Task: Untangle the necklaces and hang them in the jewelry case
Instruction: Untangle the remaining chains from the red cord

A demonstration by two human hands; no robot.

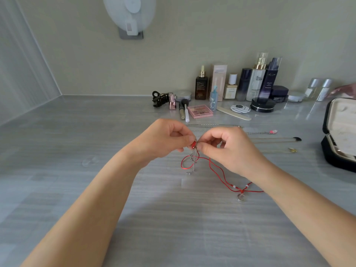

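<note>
Left hand [165, 139] pinches the red cord necklace [221, 174], right hand [227, 149] the dangling silver chain [193, 160], jewelry case [339, 132] open at three o'clock.

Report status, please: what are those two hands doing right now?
Left hand and right hand both pinching where red cord necklace meets dangling thin silver chain. Open black jewelry case sits at right. Nothing in the way.
</note>
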